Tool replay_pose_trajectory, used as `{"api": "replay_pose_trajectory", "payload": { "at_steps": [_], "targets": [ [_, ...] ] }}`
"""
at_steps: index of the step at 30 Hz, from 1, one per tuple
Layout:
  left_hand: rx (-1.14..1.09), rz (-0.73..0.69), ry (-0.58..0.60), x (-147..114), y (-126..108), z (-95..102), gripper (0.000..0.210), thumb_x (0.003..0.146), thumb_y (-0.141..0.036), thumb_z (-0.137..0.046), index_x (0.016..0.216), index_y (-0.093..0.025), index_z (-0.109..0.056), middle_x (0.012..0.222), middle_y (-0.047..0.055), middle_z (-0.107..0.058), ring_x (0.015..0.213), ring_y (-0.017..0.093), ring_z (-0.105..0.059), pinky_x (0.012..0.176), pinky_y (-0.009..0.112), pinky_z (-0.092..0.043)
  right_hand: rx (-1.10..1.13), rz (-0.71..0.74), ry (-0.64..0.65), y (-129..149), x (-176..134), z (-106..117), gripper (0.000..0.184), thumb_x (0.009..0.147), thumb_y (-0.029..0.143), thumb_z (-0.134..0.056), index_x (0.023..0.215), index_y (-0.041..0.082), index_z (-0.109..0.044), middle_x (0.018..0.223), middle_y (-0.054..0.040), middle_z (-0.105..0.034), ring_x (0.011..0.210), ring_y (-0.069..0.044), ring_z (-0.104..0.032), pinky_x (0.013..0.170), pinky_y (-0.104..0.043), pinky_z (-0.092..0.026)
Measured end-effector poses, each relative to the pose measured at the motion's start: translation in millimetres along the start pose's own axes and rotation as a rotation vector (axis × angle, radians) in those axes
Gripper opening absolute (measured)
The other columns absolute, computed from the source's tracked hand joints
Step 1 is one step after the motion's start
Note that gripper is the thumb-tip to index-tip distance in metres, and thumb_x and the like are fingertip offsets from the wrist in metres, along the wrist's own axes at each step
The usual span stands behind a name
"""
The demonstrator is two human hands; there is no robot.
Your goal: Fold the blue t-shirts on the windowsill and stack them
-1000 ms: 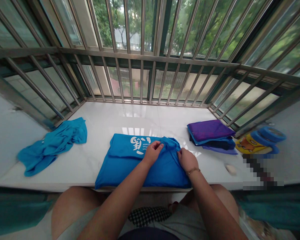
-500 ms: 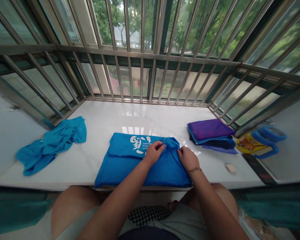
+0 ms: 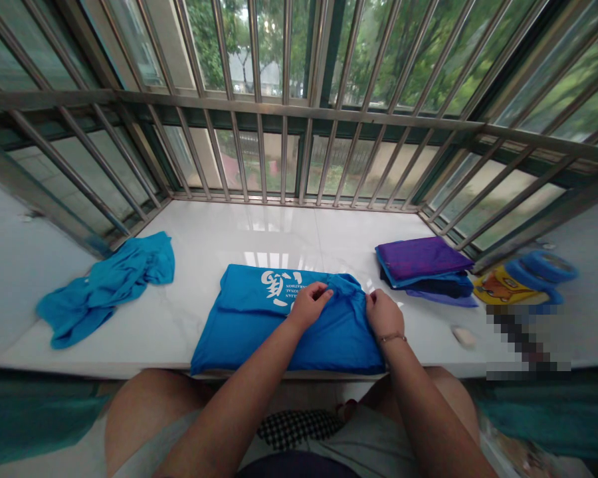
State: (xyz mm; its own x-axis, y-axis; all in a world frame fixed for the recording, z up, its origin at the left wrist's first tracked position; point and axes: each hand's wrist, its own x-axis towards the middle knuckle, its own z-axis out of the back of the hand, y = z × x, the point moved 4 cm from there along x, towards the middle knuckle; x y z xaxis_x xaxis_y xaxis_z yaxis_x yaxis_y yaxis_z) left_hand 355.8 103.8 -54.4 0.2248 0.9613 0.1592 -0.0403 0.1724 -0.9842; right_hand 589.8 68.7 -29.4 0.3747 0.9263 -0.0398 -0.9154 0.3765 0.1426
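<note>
- A white tabletop (image 3: 219, 232) runs along a barred window (image 3: 299, 113).
- The blue shirt (image 3: 249, 325) lies part-folded at its near edge.
- My left hand (image 3: 309, 304) and right hand (image 3: 385, 313) each pinch its bunched right side.
- I judge I'm mid-fold; next calls for laying that flap flat.

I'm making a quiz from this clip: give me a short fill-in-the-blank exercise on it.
1. Both hands, left hand and right hand, pinch the ____ shirt with white print.
2. The folded pile has a ____ piece on top.
3. The crumpled garment lies to the person's ____.

Missing words: blue; purple; left
</note>
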Motion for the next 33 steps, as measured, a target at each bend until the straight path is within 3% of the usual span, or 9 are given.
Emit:
{"api": "replay_pose_trajectory", "payload": {
  "at_steps": [6,13,16,20,25,30,33],
  "targets": [
    [0.135,-0.13,0.058,-5,-12,-7.7,0.021,0.096,-0.039,-0.071,0.088,-0.02,-0.075,0.085,0.001,-0.069,0.076,0.016,-0.06,0.073,0.03,-0.046,-0.04,-0.073,-0.008,-4,5,1,0.03,0.113,0.033,-0.047,0.114,0.014,-0.07,0.113,-0.0168,-0.076,0.098,-0.026,-0.074,0.075,-0.032,-0.044],
    [0.245,-0.193,0.147,-8,-15,-14.7,0.015,0.097,-0.033,-0.073,0.088,-0.021,-0.077,0.087,0.002,-0.071,0.08,0.017,-0.063,0.076,0.03,-0.048,-0.023,0.091,0.005,5,-7,-6,0.031,0.113,0.044,-0.053,0.111,0.018,-0.068,0.115,-0.0126,-0.075,0.101,-0.024,-0.073,0.078,-0.03,-0.046],
    [0.27,-0.225,0.194,-9,-14,-18.6,0.011,0.097,-0.031,-0.076,0.092,-0.022,-0.08,0.091,0.003,-0.074,0.083,0.019,-0.065,0.08,0.031,-0.049,-0.053,0.028,0.04,-1,-6,-6,0.028,0.114,0.037,-0.048,0.111,0.017,-0.068,0.11,-0.0133,-0.077,0.099,-0.024,-0.075,0.076,-0.03,-0.045],
    [0.377,-0.353,0.332,-14,-13,-28.5,0.011,0.097,-0.034,-0.077,0.1,-0.025,-0.084,0.105,0.007,-0.078,0.102,0.025,-0.069,0.099,0.039,-0.048,-0.054,-0.052,0.036,-11,-13,6,0.034,0.115,0.034,-0.041,0.113,0.014,-0.068,0.107,-0.0171,-0.079,0.095,-0.027,-0.076,0.074,-0.033,-0.046],
    [0.551,-0.425,0.371,-23,-17,-34.3,0.019,0.098,-0.037,-0.077,0.113,-0.028,-0.083,0.125,0.01,-0.077,0.121,0.03,-0.066,0.109,0.047,-0.044,-0.011,0.049,0.145,-16,-62,6,0.036,0.113,0.049,-0.049,0.117,0.017,-0.066,0.107,-0.0149,-0.079,0.098,-0.028,-0.077,0.075,-0.032,-0.047],
    [0.684,-0.519,0.574,-36,-22,-46.8,0.035,0.105,-0.038,-0.068,0.139,-0.033,-0.071,0.16,0.006,-0.062,0.152,0.029,-0.05,0.131,0.054,-0.024,-0.03,0.12,0.216,-25,-122,-11,0.024,0.114,0.033,-0.049,0.131,0.018,-0.057,0.123,-0.0162,-0.077,0.108,-0.027,-0.077,0.077,-0.031,-0.048],
    [0.712,-0.527,0.647,-38,-19,-52.2,0.044,0.108,-0.046,-0.061,0.151,-0.033,-0.062,0.168,0.005,-0.053,0.16,0.028,-0.042,0.136,0.06,-0.009,-0.045,0.079,0.275,-31,-141,-15,0.026,0.116,0.028,-0.041,0.137,0.019,-0.053,0.116,-0.0149,-0.079,0.101,-0.027,-0.079,0.071,-0.031,-0.048]
  ]
}}
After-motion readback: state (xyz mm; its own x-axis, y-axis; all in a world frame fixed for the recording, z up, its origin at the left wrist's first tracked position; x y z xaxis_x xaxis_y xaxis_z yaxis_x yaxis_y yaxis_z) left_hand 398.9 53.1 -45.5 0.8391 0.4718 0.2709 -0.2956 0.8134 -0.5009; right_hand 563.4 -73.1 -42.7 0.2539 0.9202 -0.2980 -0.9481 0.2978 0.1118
